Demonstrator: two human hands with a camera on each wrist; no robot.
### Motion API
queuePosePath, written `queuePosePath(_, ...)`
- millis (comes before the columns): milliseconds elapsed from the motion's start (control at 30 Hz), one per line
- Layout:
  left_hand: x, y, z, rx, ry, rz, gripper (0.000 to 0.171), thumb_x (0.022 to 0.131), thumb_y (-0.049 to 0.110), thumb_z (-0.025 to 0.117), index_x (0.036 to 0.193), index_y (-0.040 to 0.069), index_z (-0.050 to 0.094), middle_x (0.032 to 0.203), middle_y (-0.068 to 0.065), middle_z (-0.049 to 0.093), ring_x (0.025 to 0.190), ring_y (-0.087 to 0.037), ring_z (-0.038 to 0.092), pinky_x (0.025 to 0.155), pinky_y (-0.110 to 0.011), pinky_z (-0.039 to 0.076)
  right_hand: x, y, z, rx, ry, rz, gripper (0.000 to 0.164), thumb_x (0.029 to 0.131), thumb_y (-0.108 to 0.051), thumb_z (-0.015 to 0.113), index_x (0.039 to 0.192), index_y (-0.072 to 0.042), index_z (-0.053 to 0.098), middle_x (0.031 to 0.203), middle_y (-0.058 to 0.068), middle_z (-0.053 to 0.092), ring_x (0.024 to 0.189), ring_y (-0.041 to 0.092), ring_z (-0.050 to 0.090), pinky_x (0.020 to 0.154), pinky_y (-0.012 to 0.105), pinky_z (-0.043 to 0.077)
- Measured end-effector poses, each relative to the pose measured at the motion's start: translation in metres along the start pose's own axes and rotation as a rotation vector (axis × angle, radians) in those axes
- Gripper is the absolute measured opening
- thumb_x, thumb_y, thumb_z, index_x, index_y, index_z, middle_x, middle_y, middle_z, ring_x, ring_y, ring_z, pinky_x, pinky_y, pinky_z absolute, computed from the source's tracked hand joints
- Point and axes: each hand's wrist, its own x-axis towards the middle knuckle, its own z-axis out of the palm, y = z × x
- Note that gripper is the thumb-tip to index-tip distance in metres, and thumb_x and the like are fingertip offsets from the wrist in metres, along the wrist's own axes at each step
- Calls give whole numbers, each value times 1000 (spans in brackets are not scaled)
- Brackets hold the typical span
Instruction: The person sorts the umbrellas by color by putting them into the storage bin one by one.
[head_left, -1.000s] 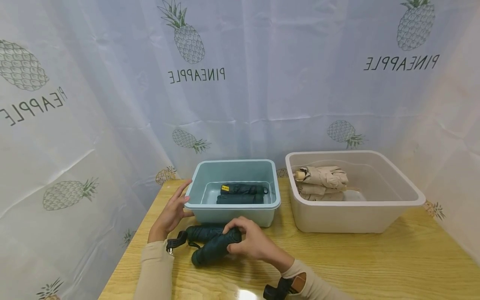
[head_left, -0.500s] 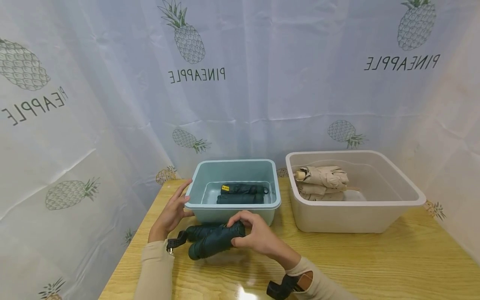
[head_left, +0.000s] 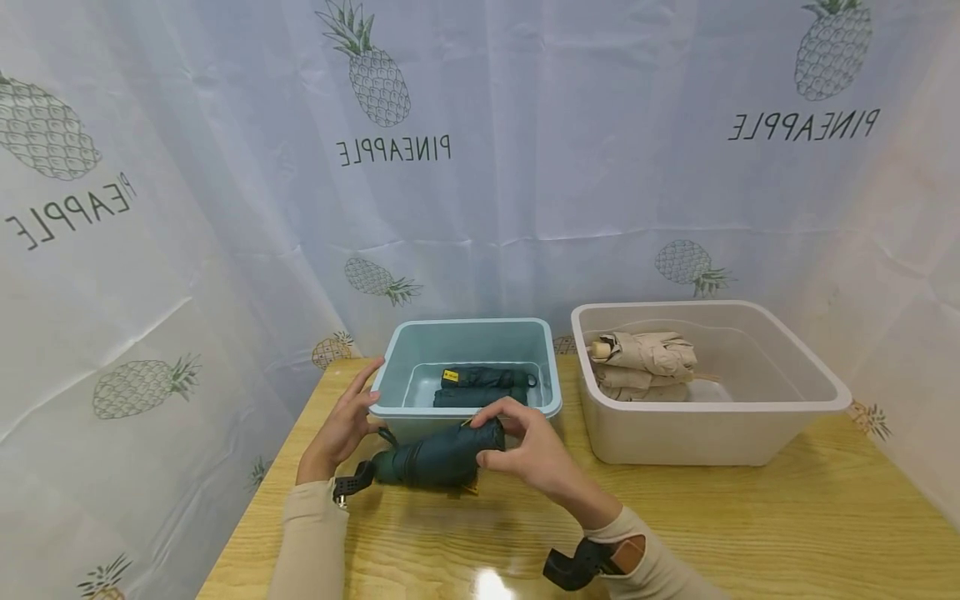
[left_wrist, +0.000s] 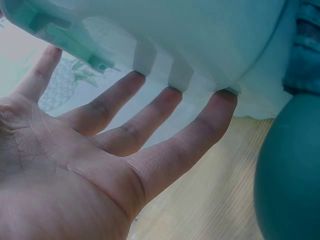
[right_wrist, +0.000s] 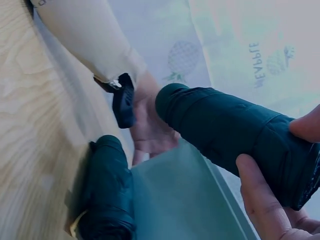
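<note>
A folded dark green umbrella (right_wrist: 230, 130) is raised off the table, its wide end pinched between the thumb and fingers of my right hand (head_left: 536, 454). Another folded dark green umbrella (right_wrist: 107, 190) lies on the table in front of the blue bin (head_left: 468, 414); in the head view the raised one mostly hides it. My left hand (left_wrist: 95, 145) rests against the bin's left side, fingers spread and fingertips touching its wall. Inside that bin, two dark green umbrellas lie side by side, the rear umbrella (head_left: 483, 378) with a yellow tag and the front umbrella (head_left: 480, 397) plain.
Right of the blue bin stands a larger beige bin (head_left: 675, 433) holding several folded beige umbrellas (head_left: 645, 354) at its left end. Both bins sit on a wooden table (head_left: 450, 550). A pineapple-print curtain (head_left: 510, 208) hangs behind and along the sides.
My right hand has lifted the umbrella off the table and moved it up and to the right, towards the blue bin's front. The left hand has stayed at the bin.
</note>
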Motion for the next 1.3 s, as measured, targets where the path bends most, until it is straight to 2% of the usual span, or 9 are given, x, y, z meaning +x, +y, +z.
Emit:
queuePosePath(200,1,-1,-1,9,7,-6,63,108,19,37,166,24,13,165,-26,18,136,-43,43,97,-69,46,1,-6,-11,56,65,7,37,81,2,75,117,1,65,138,22,51,115,32,65,80,33,59)
queuePosePath(300,1,-1,0,9,4,-4,63,107,19,36,166,25,14,165,-26,18,134,-34,46,97,-71,45,1,-9,-16,94,89,24,37,81,3,74,117,3,63,140,21,47,116,31,63,81,32,59)
queuePosePath(433,1,-1,0,-2,-5,-1,63,108,20,38,166,26,13,165,-27,17,128,-21,53,98,-70,45,2,-10,-23,152,109,40,34,81,5,73,112,-6,65,141,19,43,107,26,63,81,31,57)
queuePosePath(567,1,-1,0,-14,-12,0,64,108,21,38,166,25,12,165,-30,16,133,-31,50,98,-69,46,4,-9,-29,202,115,36,36,81,7,71,106,-19,67,141,22,41,104,22,64,81,30,57)
queuePosePath(700,2,-2,-1,-14,-14,2,64,108,20,37,166,24,11,165,-30,16,138,-38,45,99,-70,45,5,-9,-34,214,132,31,37,82,7,70,108,-19,67,139,22,43,100,19,66,81,30,57)
queuePosePath(933,2,-2,-1,-25,-9,0,65,107,19,37,166,21,10,166,-25,17,126,-15,55,97,-69,46,7,-10,-41,250,201,65,38,82,8,69,107,-20,68,144,20,41,106,23,66,84,34,60)
queuePosePath(1067,2,-3,-1,-35,-9,-1,65,107,18,37,166,20,9,165,-20,21,123,-10,57,98,-70,46,9,-12,-45,286,234,93,39,83,11,66,107,-19,67,150,22,39,115,26,62,87,35,59)
queuePosePath(1167,2,-4,-1,-35,-12,-1,64,108,18,37,166,21,9,165,-21,22,128,-16,55,98,-70,46,13,-16,-47,280,261,107,38,83,12,66,110,-15,66,149,21,40,119,28,60,89,36,59)
queuePosePath(1300,3,-3,-1,-33,-9,-1,65,108,19,38,166,23,11,168,-25,15,142,-40,39,98,-70,45,24,-20,-51,271,271,106,36,85,11,65,114,-9,63,148,20,39,124,35,57,91,41,59)
